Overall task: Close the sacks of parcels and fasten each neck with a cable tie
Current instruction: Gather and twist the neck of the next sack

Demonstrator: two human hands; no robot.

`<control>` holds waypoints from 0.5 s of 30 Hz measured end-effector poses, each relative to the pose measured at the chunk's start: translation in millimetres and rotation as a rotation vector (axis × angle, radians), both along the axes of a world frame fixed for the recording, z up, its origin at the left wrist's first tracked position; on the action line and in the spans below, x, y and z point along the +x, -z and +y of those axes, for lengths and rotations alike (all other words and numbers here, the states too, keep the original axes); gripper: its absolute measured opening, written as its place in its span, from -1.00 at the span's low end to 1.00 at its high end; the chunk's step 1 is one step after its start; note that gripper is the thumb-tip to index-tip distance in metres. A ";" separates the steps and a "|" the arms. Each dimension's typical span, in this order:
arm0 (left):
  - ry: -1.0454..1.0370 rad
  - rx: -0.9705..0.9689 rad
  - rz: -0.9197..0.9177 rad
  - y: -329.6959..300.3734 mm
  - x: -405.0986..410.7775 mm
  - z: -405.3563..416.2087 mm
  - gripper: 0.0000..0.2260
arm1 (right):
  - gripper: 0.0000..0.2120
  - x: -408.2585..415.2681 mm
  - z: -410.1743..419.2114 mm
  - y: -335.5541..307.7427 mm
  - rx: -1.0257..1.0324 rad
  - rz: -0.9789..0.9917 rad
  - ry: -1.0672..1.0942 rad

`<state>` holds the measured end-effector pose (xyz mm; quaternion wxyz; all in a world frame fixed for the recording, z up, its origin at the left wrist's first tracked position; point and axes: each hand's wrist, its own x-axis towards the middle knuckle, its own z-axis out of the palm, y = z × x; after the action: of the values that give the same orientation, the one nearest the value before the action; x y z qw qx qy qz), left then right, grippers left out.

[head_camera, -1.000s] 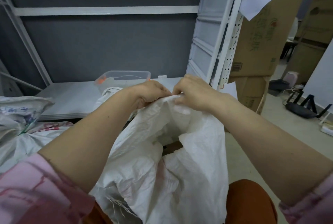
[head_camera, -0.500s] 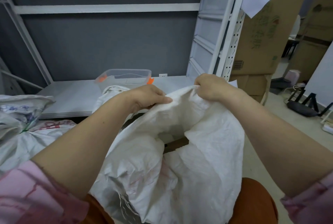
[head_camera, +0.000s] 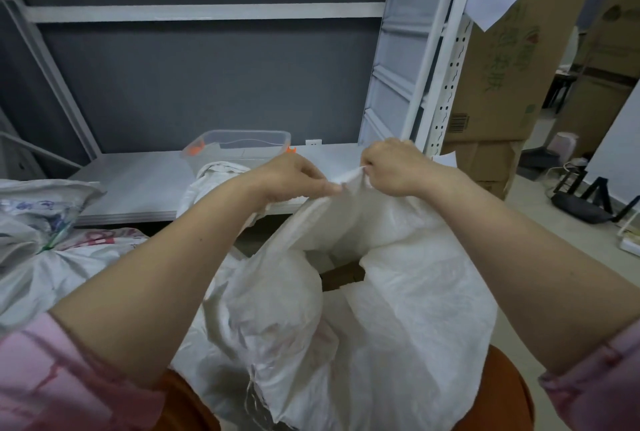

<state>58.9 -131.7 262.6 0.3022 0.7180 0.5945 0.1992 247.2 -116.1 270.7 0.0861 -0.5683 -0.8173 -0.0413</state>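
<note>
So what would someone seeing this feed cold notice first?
The big white woven sack at centre, its mouth gaping, with the left hand and right hand pinching its far rim together. Behind them a clear plastic tub with orange clips sits on the white metal shelf; a tied sack lies left.

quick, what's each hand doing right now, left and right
Left hand: closed, pinching the rim of the white sack.
Right hand: closed, gripping the same rim a little further along.
</note>
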 end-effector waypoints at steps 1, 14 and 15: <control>0.024 -0.021 0.041 -0.3 -1.2 -2.9 -0.66 | -0.87 1.8 0.6 -0.9 -0.038 0.012 0.038; -0.100 -0.080 -0.291 5.9 2.8 12.7 -0.82 | -0.75 -10.9 -19.3 -3.4 -0.039 0.142 -0.154; -0.094 -0.100 -0.349 5.0 4.7 11.7 -0.83 | -0.81 -12.3 -18.2 -3.5 -0.004 0.141 -0.179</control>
<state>63.6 -119.9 257.7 0.4265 0.6279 0.5752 0.3050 235.0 -134.3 274.2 0.1455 -0.4949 -0.8567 0.0083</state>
